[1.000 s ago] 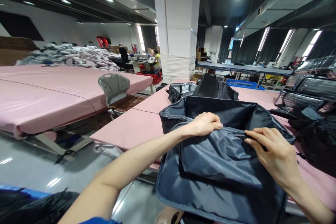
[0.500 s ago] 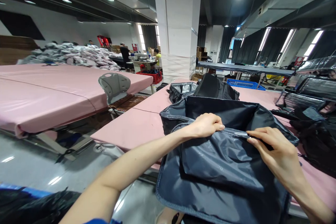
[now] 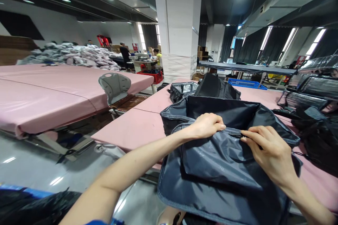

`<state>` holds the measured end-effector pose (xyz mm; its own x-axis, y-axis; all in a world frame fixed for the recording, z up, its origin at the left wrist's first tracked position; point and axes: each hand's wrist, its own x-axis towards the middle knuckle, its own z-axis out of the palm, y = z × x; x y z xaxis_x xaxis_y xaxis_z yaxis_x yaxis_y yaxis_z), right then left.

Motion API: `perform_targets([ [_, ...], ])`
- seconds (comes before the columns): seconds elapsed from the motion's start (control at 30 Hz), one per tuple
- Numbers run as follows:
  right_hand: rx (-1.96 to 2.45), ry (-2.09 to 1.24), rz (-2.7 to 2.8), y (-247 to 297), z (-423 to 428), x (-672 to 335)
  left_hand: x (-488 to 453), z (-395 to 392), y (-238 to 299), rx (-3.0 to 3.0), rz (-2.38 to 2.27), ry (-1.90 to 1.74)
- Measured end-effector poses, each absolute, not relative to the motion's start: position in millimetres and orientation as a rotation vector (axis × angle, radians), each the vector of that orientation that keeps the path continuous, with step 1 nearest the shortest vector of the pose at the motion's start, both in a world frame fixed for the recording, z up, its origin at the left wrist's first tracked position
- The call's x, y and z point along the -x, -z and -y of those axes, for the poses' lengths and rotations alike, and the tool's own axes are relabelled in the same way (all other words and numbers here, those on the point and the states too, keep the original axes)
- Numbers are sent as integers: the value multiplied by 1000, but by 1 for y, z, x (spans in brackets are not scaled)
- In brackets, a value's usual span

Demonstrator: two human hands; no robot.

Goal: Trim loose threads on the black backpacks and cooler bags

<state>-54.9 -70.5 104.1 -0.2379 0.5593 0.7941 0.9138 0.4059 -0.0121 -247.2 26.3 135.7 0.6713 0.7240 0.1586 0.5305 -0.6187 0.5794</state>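
Note:
A dark navy bag (image 3: 195, 193) lies open in front of me, its lined flap hanging toward me over the table edge. On the flap is a bulging fabric pocket (image 3: 219, 161) with a zipper along its upper edge. My left hand (image 3: 210, 126) is closed on the left part of that edge, pinching the fabric. My right hand (image 3: 271, 151) pinches the zipper pull, mostly hidden by the fingertips, a short way to the right of the left hand. Behind both hands the main compartment (image 3: 219, 110) gapes open.
The bag rests on a pink-covered table (image 3: 137, 126). Behind it are a silver-lined bag (image 3: 182, 91), a black bag (image 3: 216, 86) and a blue crate (image 3: 246, 84). Black bags (image 3: 319, 137) pile up on the right. A grey chair (image 3: 114, 88) stands left, before another pink table (image 3: 47, 91).
My right hand has slid a little left along the pocket's zipper, closer to the left hand. The pale strip beside its fingertips no longer shows. My left hand stays in place.

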Motion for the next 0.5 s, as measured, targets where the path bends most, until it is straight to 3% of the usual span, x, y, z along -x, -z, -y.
perform_targets([
  [0.2, 1234, -55, 1468, -106, 67, 30, 258, -9, -122, -2831, -866, -784],
  [0.33, 1087, -332, 1130, -107, 65, 13, 326, -5, -91, -3256, -685, -1094],
  [0.4, 1046, -410, 1051, -109, 64, 12, 367, -7, -73, -3357, -848, -1205],
  [0.5, 1030, -478, 1009, -112, 59, 14, 403, -3, -53, -3495, -979, -1044],
])
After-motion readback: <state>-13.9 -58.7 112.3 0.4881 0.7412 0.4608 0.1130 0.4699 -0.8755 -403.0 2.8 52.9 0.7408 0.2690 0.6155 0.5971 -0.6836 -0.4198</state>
